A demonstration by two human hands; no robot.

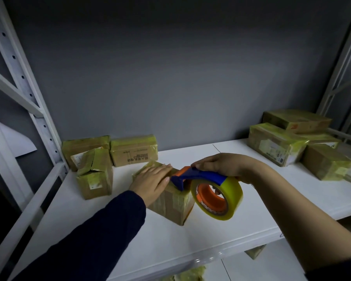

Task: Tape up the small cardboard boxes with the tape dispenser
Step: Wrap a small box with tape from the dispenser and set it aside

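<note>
Nearest us, our right hand (221, 165) is wrapped over the handle of the blue and orange plastic tape dispenser (199, 176), its grip pressed around the handle, with the fat roll of glossy yellowish-clear tape (234, 196) hanging off the near right side of the box. The dispenser's blue nose sits on the top near edge of the small brown cardboard box (170, 201), which stands at the middle of the white shelf board (211, 236).

What the coming stroke turns on, as we judge it: the box lies to the left of and beyond the roll, so the dispenser's long axis points up and left across the lid, toward our left hand (150, 179). That hand lies flat on the box top, fingers spread and pinching nothing, its fingertips just beside the blade end. It will likely need to give way or shift as the tape runs across.

The box is matte board already skinned in wrinkled, shiny tape bands; its corners look soft.

Further back on the left stands a cluster of taped brown boxes (109, 155), one with a puckered, lifted top. Far right, a looser pile of flatter taped cartons (282, 145) leans together against the grey wall (180, 67).
</note>
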